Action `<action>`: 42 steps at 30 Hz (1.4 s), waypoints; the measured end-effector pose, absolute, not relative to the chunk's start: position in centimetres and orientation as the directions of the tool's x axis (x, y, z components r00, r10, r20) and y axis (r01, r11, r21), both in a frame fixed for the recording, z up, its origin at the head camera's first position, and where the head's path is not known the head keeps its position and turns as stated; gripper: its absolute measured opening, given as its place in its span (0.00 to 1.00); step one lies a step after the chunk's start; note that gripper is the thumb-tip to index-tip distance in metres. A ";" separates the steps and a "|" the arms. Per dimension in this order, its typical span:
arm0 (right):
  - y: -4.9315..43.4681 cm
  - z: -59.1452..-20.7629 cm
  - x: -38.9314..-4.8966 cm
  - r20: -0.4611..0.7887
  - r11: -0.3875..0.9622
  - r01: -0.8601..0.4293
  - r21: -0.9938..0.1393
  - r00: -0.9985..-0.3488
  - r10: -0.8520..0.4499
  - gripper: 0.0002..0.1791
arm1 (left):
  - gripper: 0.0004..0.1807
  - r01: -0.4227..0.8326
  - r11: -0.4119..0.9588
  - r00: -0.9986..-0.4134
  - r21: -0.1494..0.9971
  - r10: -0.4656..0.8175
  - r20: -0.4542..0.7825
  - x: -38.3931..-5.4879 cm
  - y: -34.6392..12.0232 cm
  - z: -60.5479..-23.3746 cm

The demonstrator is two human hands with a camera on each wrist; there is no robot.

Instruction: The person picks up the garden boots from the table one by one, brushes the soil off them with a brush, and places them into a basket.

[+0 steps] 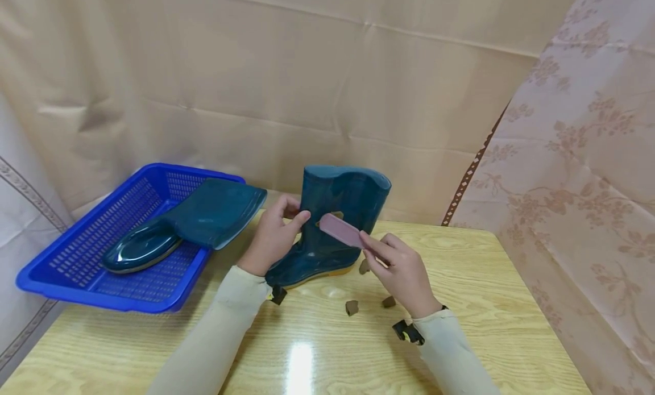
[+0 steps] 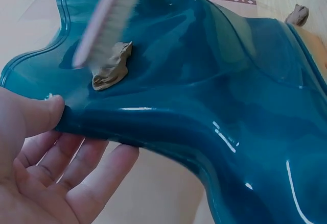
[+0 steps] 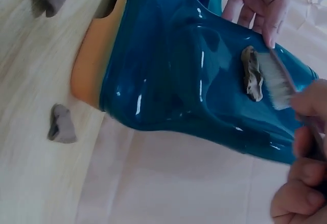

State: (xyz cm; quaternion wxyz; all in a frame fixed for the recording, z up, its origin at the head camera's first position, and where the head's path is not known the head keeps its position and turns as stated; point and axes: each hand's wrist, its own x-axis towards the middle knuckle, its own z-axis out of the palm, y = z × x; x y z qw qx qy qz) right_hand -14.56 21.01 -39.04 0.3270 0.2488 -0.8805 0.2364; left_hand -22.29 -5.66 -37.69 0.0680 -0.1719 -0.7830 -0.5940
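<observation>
A glossy dark teal rubber boot [image 1: 319,190] with a yellow-orange sole stands upright on the table. My left hand [image 1: 273,233] holds the front edge of its shaft, thumb on the near side and fingers behind the rim of the fold. In my right hand [image 1: 401,275] is a brush with a pinkish-purple back [image 1: 340,230], gripped by its handle. Its pale bristles [image 3: 278,83] face the shaft, right beside a brown clay-like lump [image 2: 112,73] stuck there. Whether the bristles touch the lump is hard to tell.
A blue plastic basket [image 1: 97,297] on the left holds another teal boot [image 1: 210,213], lying with its shaft over the rim. Loose brown lumps [image 1: 352,308] lie on the wooden table [image 1: 460,281] near the boot's heel and my right hand. Beige cloth [image 1: 317,71] hangs behind.
</observation>
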 end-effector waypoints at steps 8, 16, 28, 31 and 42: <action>19.6 -38.0 -15.0 0.730 0.740 -0.626 -0.245 -0.622 -0.284 0.25 | 0.08 0.362 0.249 -0.930 0.898 0.166 0.329 -22.2 -5.4 -37.7; 20.2 -38.8 -14.8 0.678 0.792 -0.557 -0.250 -0.685 -0.267 0.23 | 0.08 0.363 0.234 -0.928 0.902 0.178 0.327 -22.2 -5.3 -37.6; 20.9 -39.4 -14.1 0.702 0.782 -0.578 -0.233 -0.657 -0.276 0.24 | 0.08 0.352 0.245 -0.932 0.903 0.174 0.317 -22.1 -5.4 -37.7; 20.3 -39.2 -14.3 0.728 0.763 -0.615 -0.201 -0.615 -0.304 0.26 | 0.08 0.351 0.248 -0.933 0.903 0.171 0.316 -22.0 -5.4 -37.7; 19.4 -38.6 -14.4 0.701 0.788 -0.599 -0.142 -0.623 -0.347 0.26 | 0.07 0.363 0.248 -0.928 0.898 0.185 0.324 -21.6 -5.5 -37.4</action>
